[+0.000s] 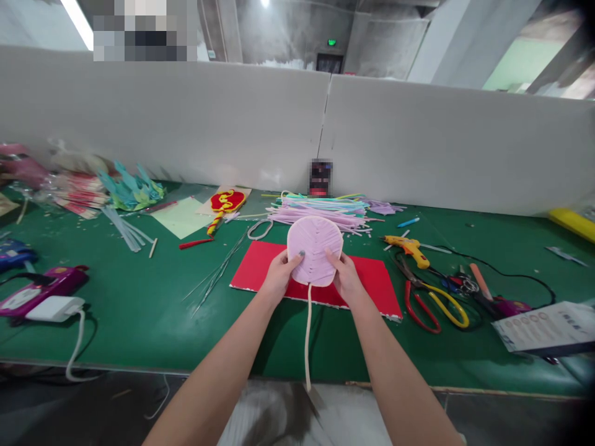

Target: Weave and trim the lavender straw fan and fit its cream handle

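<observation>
Both my hands hold up a pale lilac fan point(315, 251), rounded, edged in cream, with ribbed strips meeting along its middle. From its lower edge a thin cream stem point(307, 337) hangs down past the table's front. My left hand point(279, 272) grips the left rim, thumb on the face. My right hand point(346, 275) grips the right rim the same way; the fingers behind the fan are hidden. Beneath lies a red board point(260, 263) on the green table point(153, 316). Just behind the fan is a pile of lilac and mint pipe cleaners point(325, 207).
On the right lie a yellow glue gun point(409, 246), pliers point(434, 303) with red and yellow handles, and a printed card point(548, 328). Leftward are a red-and-yellow fan point(227, 201), thin wires point(216, 275), pale green paper point(180, 217) and a purple power strip point(51, 288). A white partition point(209, 124) stands behind.
</observation>
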`<state>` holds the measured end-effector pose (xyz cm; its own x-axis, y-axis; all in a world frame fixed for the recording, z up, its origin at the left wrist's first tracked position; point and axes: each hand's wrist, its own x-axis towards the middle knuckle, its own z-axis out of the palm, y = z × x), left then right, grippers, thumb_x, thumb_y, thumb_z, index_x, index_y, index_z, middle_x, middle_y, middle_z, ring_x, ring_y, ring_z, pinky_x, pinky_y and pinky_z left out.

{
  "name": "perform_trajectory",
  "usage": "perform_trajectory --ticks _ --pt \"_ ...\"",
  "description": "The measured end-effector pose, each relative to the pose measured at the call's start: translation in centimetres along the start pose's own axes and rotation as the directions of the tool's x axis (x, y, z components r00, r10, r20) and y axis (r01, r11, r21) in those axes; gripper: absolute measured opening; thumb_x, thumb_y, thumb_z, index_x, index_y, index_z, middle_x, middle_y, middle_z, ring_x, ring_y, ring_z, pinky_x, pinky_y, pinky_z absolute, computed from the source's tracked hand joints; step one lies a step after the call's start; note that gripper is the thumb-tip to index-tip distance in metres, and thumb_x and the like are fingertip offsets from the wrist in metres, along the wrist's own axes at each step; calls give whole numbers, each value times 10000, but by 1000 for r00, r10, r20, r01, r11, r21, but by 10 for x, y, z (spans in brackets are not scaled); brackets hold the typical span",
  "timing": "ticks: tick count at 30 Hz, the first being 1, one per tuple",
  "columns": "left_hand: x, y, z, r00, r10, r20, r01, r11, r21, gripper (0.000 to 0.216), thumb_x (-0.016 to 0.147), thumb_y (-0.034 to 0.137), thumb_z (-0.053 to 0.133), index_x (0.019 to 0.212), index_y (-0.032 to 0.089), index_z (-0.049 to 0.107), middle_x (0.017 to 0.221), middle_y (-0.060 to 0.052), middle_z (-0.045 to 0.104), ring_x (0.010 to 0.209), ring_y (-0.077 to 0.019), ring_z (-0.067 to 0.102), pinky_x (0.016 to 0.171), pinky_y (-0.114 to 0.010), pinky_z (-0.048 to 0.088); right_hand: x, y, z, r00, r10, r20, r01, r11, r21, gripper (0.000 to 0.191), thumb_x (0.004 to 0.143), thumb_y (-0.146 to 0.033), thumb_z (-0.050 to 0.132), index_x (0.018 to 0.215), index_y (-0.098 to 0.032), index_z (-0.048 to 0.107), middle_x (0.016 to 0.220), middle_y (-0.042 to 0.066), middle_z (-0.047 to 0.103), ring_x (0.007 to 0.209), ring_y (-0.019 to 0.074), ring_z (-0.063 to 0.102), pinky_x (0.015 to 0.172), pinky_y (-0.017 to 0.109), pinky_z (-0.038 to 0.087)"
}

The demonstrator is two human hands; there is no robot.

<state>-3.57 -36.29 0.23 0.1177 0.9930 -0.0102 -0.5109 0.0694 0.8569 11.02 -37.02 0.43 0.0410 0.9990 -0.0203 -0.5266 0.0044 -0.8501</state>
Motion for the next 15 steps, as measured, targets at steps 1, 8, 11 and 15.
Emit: perform_trajectory --ticks 1,8,11,15 --pt "0 0 0 1000 3 -7 -3 1000 2 356 581 309 761 879 135 675 877 -80 711 865 -231 633 844 -370 446 1 1 0 1000 1 -4 -1 1000 -5 284 646 -320 729 891 -187 674 911 31 722 848 225 664 809 377 512" --pt "-1 -2 1 1000 -6 11 6 1000 -2 344 603 282 751 904 136 667 902 -84 705 867 -227 632 853 -384 446 3 1 -2 999 -10 -43 9 1000 -19 266 650 -343 724 863 -189 684 895 22 727 861 216 662 832 365 503" --pt "-3 0 3 999 -16 41 16 1000 -10 352 606 284 748 916 139 667 925 -86 702 882 -230 628 864 -388 440 3 0 -3 1000 5 -27 -5 1000 -18 294 645 -380 721 866 -189 684 898 35 726 857 225 665 807 372 517" --pt "-5 2 3 998 -23 50 24 1000 -16 343 602 280 750 906 143 671 919 -82 702 880 -229 628 875 -392 431 2 0 -3 1000 11 -13 -11 999 -41 330 642 -408 718 884 -187 682 924 51 720 860 231 665 792 375 524"
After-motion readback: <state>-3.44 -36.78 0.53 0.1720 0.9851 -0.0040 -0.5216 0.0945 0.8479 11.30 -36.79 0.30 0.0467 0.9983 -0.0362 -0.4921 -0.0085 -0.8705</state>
